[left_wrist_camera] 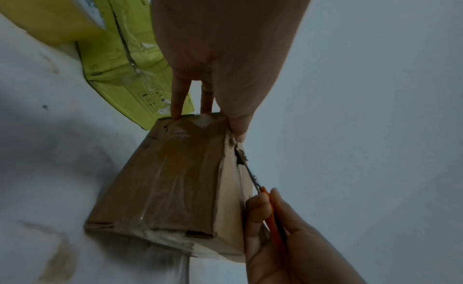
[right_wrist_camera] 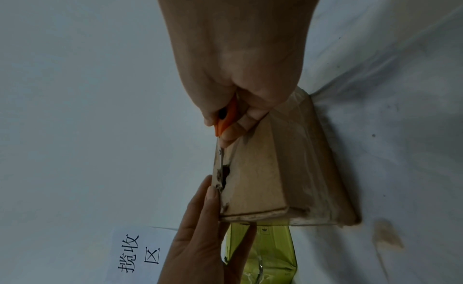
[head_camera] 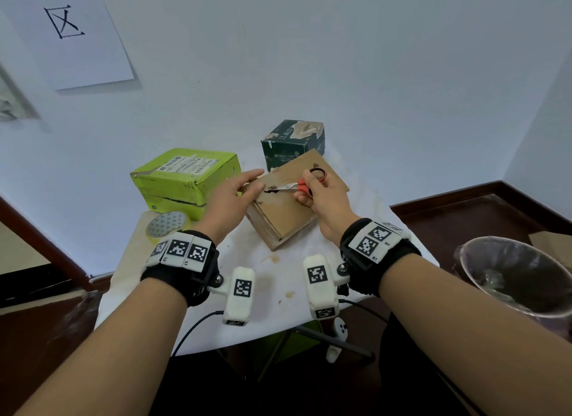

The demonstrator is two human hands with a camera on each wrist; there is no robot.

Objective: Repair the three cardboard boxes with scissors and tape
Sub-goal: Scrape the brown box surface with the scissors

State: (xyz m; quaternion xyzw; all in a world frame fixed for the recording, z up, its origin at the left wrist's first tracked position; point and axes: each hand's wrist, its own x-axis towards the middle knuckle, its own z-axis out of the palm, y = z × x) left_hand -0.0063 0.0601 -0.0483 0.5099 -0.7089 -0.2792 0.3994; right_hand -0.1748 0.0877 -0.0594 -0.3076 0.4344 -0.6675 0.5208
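From the head view, the brown cardboard box (head_camera: 294,199) sits mid-counter (head_camera: 356,230) between the green box (head_camera: 185,177) and dark box (head_camera: 292,140), with the tape roll (head_camera: 168,225) near; the left hand (head_camera: 229,199) braces its upper edge, fingers fairly straight, apparently to steady it. The left wrist view shows fingertips (left_wrist_camera: 239,133) beside a ragged hole (left_wrist_camera: 240,156). In the right wrist view, the right hand (right_wrist_camera: 240,80) grips orange-handled scissors (right_wrist_camera: 224,122), blades at the hole, likely trimming it before taping.
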